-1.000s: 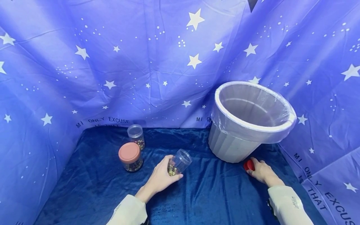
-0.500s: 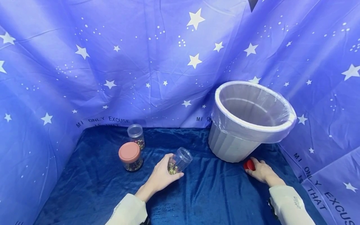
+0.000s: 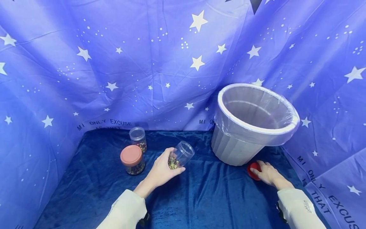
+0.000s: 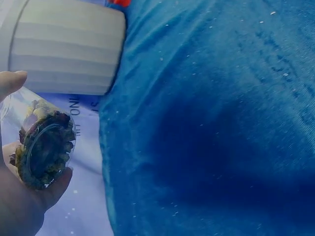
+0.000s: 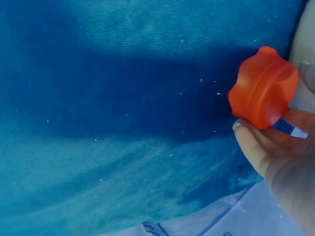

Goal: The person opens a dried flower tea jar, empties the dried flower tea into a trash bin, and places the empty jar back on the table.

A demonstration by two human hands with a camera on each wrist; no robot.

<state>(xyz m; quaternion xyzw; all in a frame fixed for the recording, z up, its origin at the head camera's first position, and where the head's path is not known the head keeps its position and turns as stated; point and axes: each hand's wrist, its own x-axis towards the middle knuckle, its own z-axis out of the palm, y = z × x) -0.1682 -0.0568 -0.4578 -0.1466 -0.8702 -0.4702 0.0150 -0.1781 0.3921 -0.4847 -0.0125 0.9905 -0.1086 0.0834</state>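
Note:
A clear plastic jar [image 3: 183, 152], lidless and tilted with its mouth toward the bin, is gripped by my left hand [image 3: 164, 168]. Dried yellow and dark bits lie in its lower part, and the left wrist view shows its round base [image 4: 49, 147]. Over on the right, a red lid [image 3: 254, 171] with a wavy edge lies on the cloth by the foot of the bin. My right hand [image 3: 268, 174] has its fingers spread around that lid; in the right wrist view a fingertip [image 5: 238, 126] is right at the lid's lower edge.
A large white bin [image 3: 237, 149] with a clear plastic liner stands at the back right. At the left are a jar with a pink lid [image 3: 131, 155] and, behind it, an uncovered clear jar [image 3: 138, 135] with bits inside. Starry purple curtains [image 3: 160, 63] surround the blue cloth [image 3: 206, 194].
My left hand has raised the jar slightly and away from me. The red lid has gone from tilted to lying flatter, and my right fingers have spread and shifted a little right.

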